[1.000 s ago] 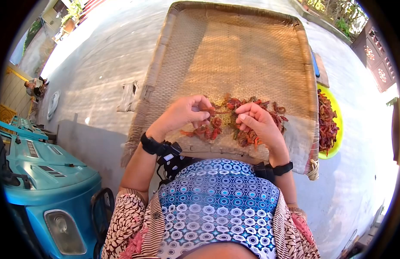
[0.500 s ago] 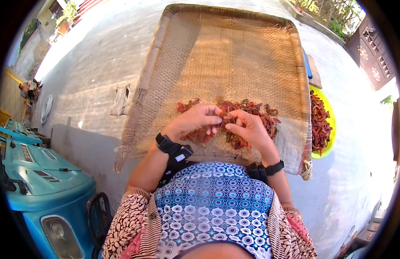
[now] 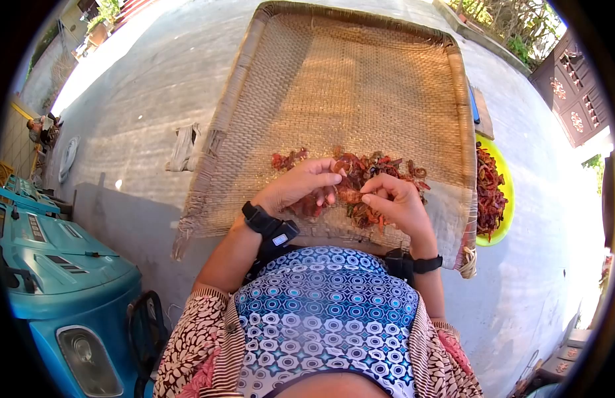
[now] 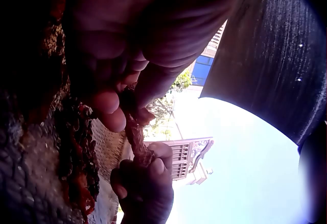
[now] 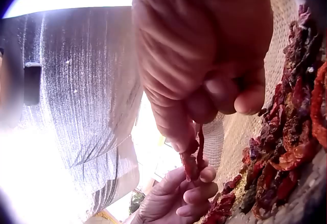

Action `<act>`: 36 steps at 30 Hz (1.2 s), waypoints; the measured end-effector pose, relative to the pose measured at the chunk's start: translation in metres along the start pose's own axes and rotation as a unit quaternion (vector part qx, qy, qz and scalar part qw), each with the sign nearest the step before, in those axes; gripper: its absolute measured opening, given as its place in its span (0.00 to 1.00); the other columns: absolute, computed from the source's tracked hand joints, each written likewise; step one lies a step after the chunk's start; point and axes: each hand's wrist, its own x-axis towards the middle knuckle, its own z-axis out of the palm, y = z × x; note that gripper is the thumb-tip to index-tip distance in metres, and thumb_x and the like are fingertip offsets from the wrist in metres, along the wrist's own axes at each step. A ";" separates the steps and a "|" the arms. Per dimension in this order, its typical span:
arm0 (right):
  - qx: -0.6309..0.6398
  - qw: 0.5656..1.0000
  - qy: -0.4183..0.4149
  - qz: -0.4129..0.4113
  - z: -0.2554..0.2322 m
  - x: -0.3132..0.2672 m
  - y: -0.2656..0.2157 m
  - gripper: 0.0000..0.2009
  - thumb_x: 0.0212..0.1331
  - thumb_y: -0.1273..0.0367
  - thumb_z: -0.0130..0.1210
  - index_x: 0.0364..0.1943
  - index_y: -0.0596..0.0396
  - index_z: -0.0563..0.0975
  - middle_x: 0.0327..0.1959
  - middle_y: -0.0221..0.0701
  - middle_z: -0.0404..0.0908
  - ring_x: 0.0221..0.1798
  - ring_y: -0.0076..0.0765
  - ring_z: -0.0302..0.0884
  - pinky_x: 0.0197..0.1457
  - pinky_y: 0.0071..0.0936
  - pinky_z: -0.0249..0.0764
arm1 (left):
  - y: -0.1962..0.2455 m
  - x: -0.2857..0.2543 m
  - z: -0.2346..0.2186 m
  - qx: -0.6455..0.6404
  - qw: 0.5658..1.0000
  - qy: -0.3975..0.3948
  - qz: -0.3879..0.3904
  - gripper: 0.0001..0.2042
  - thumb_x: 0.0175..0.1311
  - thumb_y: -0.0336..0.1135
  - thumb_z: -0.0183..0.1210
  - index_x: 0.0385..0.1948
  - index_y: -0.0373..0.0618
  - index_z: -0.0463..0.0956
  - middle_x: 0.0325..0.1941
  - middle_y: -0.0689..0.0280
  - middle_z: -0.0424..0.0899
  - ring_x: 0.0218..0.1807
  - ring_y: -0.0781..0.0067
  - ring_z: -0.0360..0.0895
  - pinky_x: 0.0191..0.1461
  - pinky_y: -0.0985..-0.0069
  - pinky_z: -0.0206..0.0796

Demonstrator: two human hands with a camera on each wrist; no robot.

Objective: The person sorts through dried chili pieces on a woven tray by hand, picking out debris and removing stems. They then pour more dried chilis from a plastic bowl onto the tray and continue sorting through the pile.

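Between the thumb and fingertips of my left hand (image 3: 299,186) is one end of a dried red chili pepper (image 4: 136,136), wrinkled and dark. My right hand (image 3: 401,204) pinches its other end, so the pepper spans the short gap between the two hands in both wrist views. Below them, dried chili peppers (image 3: 373,217) lie loosely heaped on a woven bamboo tray (image 3: 360,86), mostly at its near side. A smaller cluster of peppers (image 3: 289,159) lies just beyond my left hand. Pale yellow seeds are scattered on the weave around the heap.
A yellow-green basin (image 3: 509,174) full of dried peppers stands right of the tray. Beyond it lies a board (image 3: 483,114) with a blue object on it. A teal vehicle (image 3: 68,265) stands at the left, near a black chair frame (image 3: 147,325).
My hands came together over the heap, then parted slightly, the right one shifting right and toward my body. The pepper now stretches between them. The view has also shifted a little.
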 end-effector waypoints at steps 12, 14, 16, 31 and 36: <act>0.295 0.910 0.291 -0.026 -0.077 -0.014 0.035 0.08 0.67 0.65 0.54 0.43 0.53 0.76 0.29 0.22 0.77 0.25 0.17 0.72 0.30 0.19 0.74 | 0.001 0.000 -0.002 -0.044 0.996 0.045 0.063 0.06 0.72 0.36 0.53 0.40 0.44 0.70 0.32 0.67 0.80 0.25 0.84 0.77 0.23 0.87 0.69; 0.392 0.843 0.365 -0.053 -0.100 -0.020 0.041 0.10 0.68 0.62 0.53 0.44 0.52 0.75 0.30 0.23 0.78 0.26 0.19 0.73 0.32 0.21 0.76 | 0.001 0.000 -0.002 -0.040 0.996 0.032 0.066 0.06 0.71 0.35 0.53 0.40 0.44 0.69 0.32 0.66 0.80 0.25 0.83 0.76 0.23 0.87 0.69; 0.505 0.788 0.348 -0.057 -0.112 -0.023 0.045 0.11 0.69 0.61 0.52 0.45 0.51 0.75 0.34 0.23 0.79 0.28 0.20 0.74 0.33 0.21 0.76 | 0.001 0.000 -0.002 -0.032 0.997 0.022 0.067 0.06 0.71 0.34 0.54 0.40 0.44 0.69 0.31 0.65 0.80 0.24 0.83 0.76 0.23 0.87 0.69; -0.037 0.997 -0.058 0.034 0.018 0.024 0.004 0.10 0.64 0.65 0.56 0.39 0.59 0.77 0.23 0.32 0.77 0.28 0.23 0.75 0.33 0.27 0.71 | 0.003 -0.004 0.005 -0.046 0.998 0.023 0.039 0.07 0.71 0.37 0.54 0.39 0.46 0.69 0.26 0.68 0.79 0.18 0.85 0.71 0.21 0.88 0.64; -0.049 0.995 -0.072 0.040 0.016 0.012 -0.010 0.09 0.64 0.66 0.55 0.36 0.59 0.77 0.22 0.27 0.75 0.26 0.21 0.72 0.29 0.24 0.69 | -0.002 -0.001 -0.005 -0.021 0.998 0.029 0.047 0.07 0.71 0.38 0.54 0.35 0.45 0.71 0.24 0.71 0.77 0.15 0.88 0.66 0.17 0.88 0.58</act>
